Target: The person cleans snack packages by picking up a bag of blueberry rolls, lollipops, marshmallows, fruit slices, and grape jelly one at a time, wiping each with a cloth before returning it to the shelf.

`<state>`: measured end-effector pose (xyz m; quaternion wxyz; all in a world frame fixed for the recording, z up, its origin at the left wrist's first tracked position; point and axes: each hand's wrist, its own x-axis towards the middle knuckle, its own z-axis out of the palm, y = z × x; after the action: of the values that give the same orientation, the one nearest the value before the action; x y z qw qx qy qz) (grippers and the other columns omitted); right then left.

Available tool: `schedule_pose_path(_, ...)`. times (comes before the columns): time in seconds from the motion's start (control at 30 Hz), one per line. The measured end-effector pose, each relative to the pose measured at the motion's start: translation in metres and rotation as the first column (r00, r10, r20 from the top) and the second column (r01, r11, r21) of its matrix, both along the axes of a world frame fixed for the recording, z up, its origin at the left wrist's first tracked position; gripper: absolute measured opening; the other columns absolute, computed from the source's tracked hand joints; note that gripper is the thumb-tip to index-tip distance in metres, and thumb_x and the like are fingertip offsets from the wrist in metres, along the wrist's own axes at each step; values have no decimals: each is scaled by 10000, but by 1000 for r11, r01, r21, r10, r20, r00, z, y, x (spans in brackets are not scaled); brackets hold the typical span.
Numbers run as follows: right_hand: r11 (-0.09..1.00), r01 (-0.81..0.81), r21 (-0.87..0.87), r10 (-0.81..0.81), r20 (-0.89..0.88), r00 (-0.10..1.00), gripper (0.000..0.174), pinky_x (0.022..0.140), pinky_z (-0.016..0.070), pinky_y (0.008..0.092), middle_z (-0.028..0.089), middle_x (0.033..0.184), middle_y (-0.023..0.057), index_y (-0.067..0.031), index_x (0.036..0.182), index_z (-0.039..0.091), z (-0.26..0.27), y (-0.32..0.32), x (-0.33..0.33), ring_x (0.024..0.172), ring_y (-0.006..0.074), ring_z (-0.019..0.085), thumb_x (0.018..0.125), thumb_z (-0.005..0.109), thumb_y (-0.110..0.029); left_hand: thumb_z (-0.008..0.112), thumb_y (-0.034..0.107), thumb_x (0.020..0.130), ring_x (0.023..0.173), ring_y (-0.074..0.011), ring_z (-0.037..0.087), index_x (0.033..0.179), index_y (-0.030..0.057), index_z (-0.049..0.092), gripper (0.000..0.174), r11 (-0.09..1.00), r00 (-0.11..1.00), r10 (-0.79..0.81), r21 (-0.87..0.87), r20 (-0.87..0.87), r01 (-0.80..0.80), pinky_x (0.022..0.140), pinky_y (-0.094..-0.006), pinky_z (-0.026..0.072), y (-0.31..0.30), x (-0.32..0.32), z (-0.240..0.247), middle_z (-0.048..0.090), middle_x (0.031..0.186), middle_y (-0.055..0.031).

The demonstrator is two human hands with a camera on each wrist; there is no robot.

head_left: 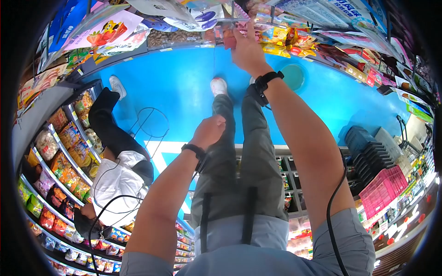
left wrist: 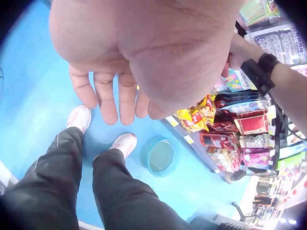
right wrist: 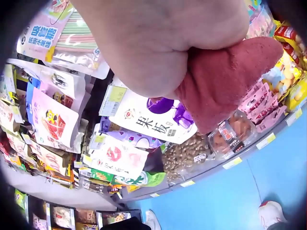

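My right hand [head_left: 248,53] reaches up to the snack shelf and holds a dark red cloth [right wrist: 216,86]. Folds of the cloth hang from the fingers, beside a white fruit snack bag [right wrist: 148,115] with purple print. Below it on the shelf lie a clear bag of brown nuggets [right wrist: 184,155] and a clear plastic box [right wrist: 232,136] of reddish food. My left hand [head_left: 209,131] hangs over my legs with its fingers loosely bent. Nothing is in it; the left wrist view shows the palm and fingers [left wrist: 108,98] hanging down.
On the blue floor [head_left: 179,73] stands a translucent blue bucket [left wrist: 163,155]. A person in a white top [head_left: 119,188] is low at the left by shelves of snack bags, near a round wire stand [head_left: 152,123]. Black baskets [head_left: 368,161] and a pink basket [head_left: 384,188] are at right.
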<state>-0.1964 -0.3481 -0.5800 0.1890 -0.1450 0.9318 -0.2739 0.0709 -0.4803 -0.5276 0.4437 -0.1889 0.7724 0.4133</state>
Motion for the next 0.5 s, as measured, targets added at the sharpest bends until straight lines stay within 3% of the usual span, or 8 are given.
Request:
schedule_pose_path(0.13,1000,22,10,-23,53,998,689,1015,587,543,293,1659,381,-105,1545,531,-11,-2,-12,1254,510,657,893,747,-160,636,244,1043,1099,-363,762,1247,62,729,289,999,999,-42,-8,6,42,951,-439,594,-8,10,0,794,1206,-166)
schedule_pose_path(0.23,998,39,56,-42,52,998,694,1012,588,536,385,1630,322,-97,1552,501,-23,-3,-25,1248,500,661,900,735,-142,647,241,1040,1085,-360,764,1232,63,734,276,999,999,-35,-24,6,35,931,-442,598,-16,16,6,797,1185,-165)
schedule_pose_path(0.33,998,34,-45,-31,63,998,516,967,589,564,415,1650,210,-84,1421,569,-30,0,-21,1217,483,682,928,713,-134,654,235,1037,1069,-358,766,1214,66,738,259,999,1000,-20,-35,12,21,912,-443,600,-24,18,12,800,1165,-166)
schedule_pose_path(0.43,988,16,-153,-33,-106,994,494,978,583,542,554,1510,140,-68,1393,571,-21,1,-1,1247,453,659,919,706,-99,654,229,1036,1058,-357,768,1202,67,742,248,999,1000,-20,-32,3,20,903,-442,601,-27,17,14,801,1157,-167)
schedule_pose_path(0.5,986,-36,-164,22,-91,996,595,973,583,526,611,1431,150,-61,1465,545,-15,5,7,1255,440,648,891,703,-66,651,228,1038,1052,-357,769,1200,67,743,247,999,999,-36,-24,-15,36,903,-440,601,-25,19,14,802,1156,-165)
